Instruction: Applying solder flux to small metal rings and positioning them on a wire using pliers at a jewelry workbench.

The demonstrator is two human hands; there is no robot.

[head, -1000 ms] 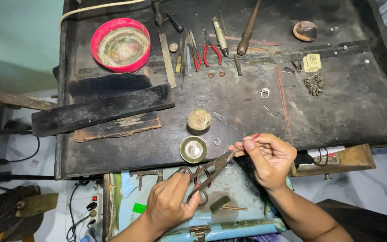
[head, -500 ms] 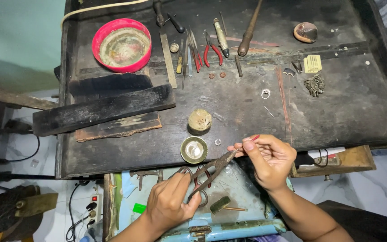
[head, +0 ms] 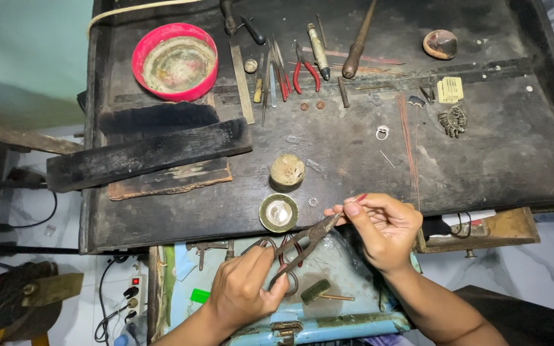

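Note:
My left hand (head: 246,289) grips the loop handles of rusty metal shears (head: 302,243), whose blades point up and to the right. My right hand (head: 379,227) pinches a thin reddish strip (head: 359,198) between thumb and fingers, right at the tips of the blades. Both hands hover over an open light-blue drawer (head: 328,320) below the front edge of the dark workbench (head: 495,160). A small round brass dish (head: 278,212) and a round brass lid (head: 287,170) sit on the bench just beyond the shears.
A red bowl (head: 174,61) stands at the back left. Files, red-handled pliers (head: 305,72) and other hand tools lie along the back. Charred black wood blocks (head: 149,154) lie at the left. Thin copper wires (head: 408,147), a ring (head: 382,132) and small metal ornaments (head: 453,120) are at the right.

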